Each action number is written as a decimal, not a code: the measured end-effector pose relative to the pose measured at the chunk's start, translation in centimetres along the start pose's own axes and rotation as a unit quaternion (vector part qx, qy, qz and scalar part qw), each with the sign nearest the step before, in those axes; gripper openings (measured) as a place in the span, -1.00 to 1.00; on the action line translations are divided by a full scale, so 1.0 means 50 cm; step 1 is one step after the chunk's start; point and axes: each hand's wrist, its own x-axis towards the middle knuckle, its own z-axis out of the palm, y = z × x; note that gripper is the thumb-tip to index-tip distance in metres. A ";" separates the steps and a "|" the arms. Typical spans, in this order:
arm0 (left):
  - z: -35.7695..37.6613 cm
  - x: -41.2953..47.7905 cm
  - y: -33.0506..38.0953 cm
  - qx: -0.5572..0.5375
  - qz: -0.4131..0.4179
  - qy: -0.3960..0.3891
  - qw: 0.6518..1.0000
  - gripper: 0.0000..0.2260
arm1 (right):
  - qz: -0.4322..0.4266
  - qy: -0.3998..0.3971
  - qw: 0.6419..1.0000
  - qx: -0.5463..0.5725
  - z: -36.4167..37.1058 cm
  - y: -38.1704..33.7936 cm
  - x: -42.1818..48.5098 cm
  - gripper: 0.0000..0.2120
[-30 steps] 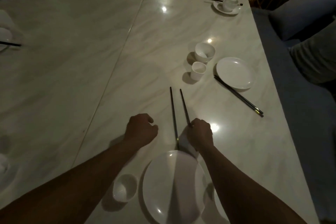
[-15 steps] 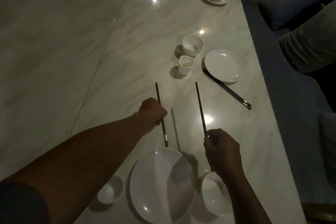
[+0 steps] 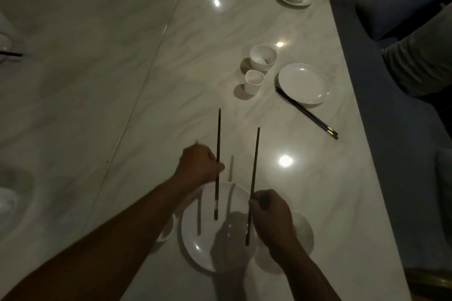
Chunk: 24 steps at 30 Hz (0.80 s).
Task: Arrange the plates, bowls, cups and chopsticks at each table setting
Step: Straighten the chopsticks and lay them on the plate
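One dark, slender chopstick [image 3: 218,134] is pinched about mid-length in the curled fingers of the left hand [image 3: 198,166]. A second dark chopstick [image 3: 255,159] is gripped nearer its butt by the closed fingers of the right hand [image 3: 271,217]. Both are held over the near part of the pale marble table [image 3: 146,80], their near ends above the large round white plate [image 3: 193,239]. Whether either end touches it cannot be told.

Several slips are judged possible. A butt end could be knocked against the plate if a stick is lowered steeply. The small white bowl [image 3: 304,230] beside the right wrist could be nudged by that forearm. The pair could also be laid uneven, since the left stick's tip reaches farther than the right's.

The long axes are run from near to far, almost parallel and set apart. The right stick is leaned slightly rightward at its far end. Thin tips are pointed far, and the gold-banded butts are kept near.
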 end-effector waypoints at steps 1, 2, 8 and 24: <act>0.015 -0.034 -0.016 0.031 0.006 -0.001 1.000 -0.87 | 0.003 -0.009 1.000 -0.010 0.009 0.009 -0.012 -0.88; 0.033 -0.064 -0.032 0.053 0.007 -0.001 0.999 -0.89 | 0.003 -0.016 1.000 -0.021 0.018 0.018 -0.024 -0.89; 0.116 -0.147 -0.112 0.064 -0.026 -0.016 0.997 -0.86 | -0.020 -0.052 0.994 -0.092 0.066 0.068 -0.066 -0.90; 0.128 -0.143 -0.121 0.081 0.015 0.000 0.997 -0.86 | -0.017 -0.013 0.991 -0.132 0.096 0.124 -0.088 -0.88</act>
